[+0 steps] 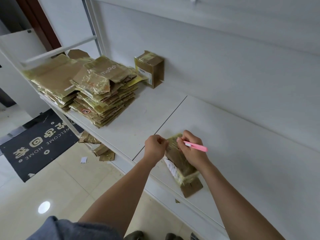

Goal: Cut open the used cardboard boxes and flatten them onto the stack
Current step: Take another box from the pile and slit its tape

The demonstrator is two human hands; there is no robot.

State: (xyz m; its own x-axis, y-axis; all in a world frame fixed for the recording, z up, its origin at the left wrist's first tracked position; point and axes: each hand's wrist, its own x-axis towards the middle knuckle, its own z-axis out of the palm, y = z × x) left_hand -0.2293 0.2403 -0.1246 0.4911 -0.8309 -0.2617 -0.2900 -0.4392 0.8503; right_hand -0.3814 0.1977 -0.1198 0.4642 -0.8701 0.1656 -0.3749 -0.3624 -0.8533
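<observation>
1. The box I am working on lies on the white shelf between my two hands, its far end under my fingers and its near flap pointing back toward my right forearm.
2. My left hand is curled tight at the box's far-left corner, pinching what looks like the edge of the tape or film there; I cannot see exactly what is between the fingertips.
3. My right hand grips the pink cutter like a pen while resting on the box's top; the blade end is hidden by my fingers.
4. Handling, as I judge it: the box is small, light and thin-walled, stiff along its creases but easy to crush. The glossy yellowish tape wrapped over it will be slippery and stretchy, so I would hold bare cardboard edges or corners rather than the film, and keep the left fingers off the cutting line.
5. Contents: I cannot tell whether anything is inside; the near flap hangs open and nothing shows there.
6. Well beyond my left hand sits the stack of flattened boxes, where this one goes once opened.
7. Just past that stack, an uncut box stands against the wall, taped shut, contents unseen.
8. Scraps of cardboard lie on the floor, left of my left hand.
</observation>
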